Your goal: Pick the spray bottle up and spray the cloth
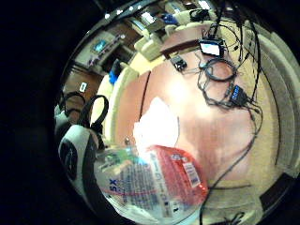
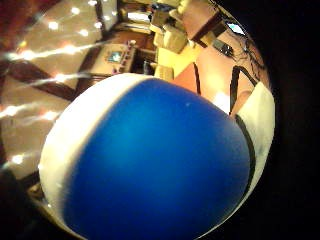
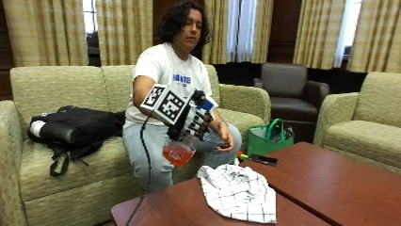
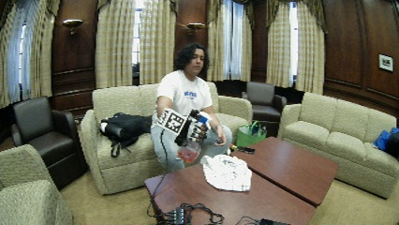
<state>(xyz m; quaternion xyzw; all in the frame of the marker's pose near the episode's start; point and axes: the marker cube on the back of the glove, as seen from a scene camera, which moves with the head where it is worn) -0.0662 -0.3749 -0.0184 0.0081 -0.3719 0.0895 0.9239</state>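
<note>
The pick-up looks done: in the outside view the gloved right hand [image 3: 191, 118] holds the spray bottle [image 3: 179, 151] in the air, off the table [image 3: 325, 181] and in front of the seated person's knees, its fingers [image 3: 202, 123] curled round the neck just below the blue spray head. The bottle hangs roughly upright, with orange-red liquid filling its lower part. The white checked cloth [image 3: 240, 192] lies crumpled on the near end of the table, just below and beside the bottle but apart from it. The little-finger-side palm view agrees, showing the labelled bottle body [image 1: 154, 185] close under the palm with the cloth [image 1: 157, 124] beyond it on the table. What is left, as I judge it, is the spraying itself: aiming the nozzle toward the cloth and squeezing the trigger. No mist or wet patch can be made out on the cloth, so whether any spray has landed I cannot tell.
</note>
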